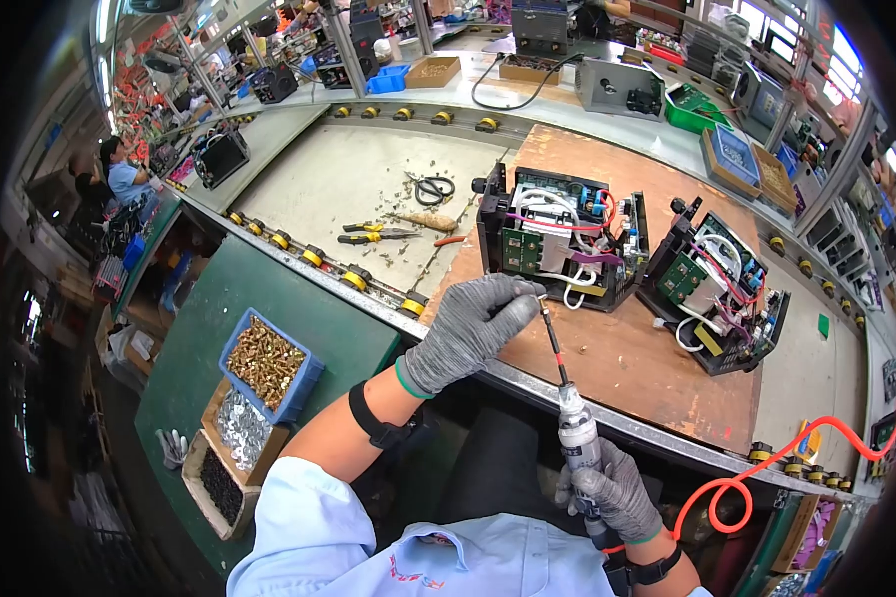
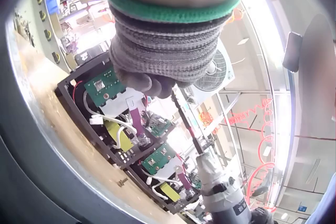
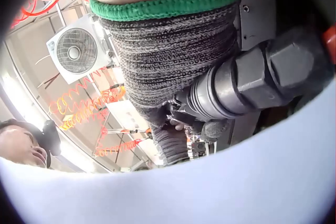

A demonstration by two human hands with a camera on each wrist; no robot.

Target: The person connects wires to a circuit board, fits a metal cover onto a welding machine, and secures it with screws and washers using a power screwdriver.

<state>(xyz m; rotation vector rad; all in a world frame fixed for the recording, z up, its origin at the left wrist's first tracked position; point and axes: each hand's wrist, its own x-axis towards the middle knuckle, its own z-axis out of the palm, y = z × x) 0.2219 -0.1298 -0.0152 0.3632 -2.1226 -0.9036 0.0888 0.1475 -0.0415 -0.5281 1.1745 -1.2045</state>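
Observation:
My gloved right hand (image 1: 619,496) grips an air screwdriver (image 1: 578,434), its front wrapped in pale tape and its long bit (image 1: 556,346) pointing up and away from me. At the bit's tip, my gloved left hand (image 1: 470,328) pinches a small screw between thumb and fingers, mostly hidden by the glove. Just beyond the hands stands an open black electrical unit (image 1: 558,234) with a green circuit board, white cables and red wires. To its right sits a second such unit (image 1: 712,289), turned at an angle. In the right wrist view the driver's dark rear end (image 3: 247,85) shows beside the glove.
Both units stand on a brown board (image 1: 607,368). Pliers (image 1: 378,233), scissors (image 1: 430,190) and scattered screws lie left of it. A blue bin of brass-coloured screws (image 1: 264,363) is by my left arm. A red air hose (image 1: 732,502) coils at the right.

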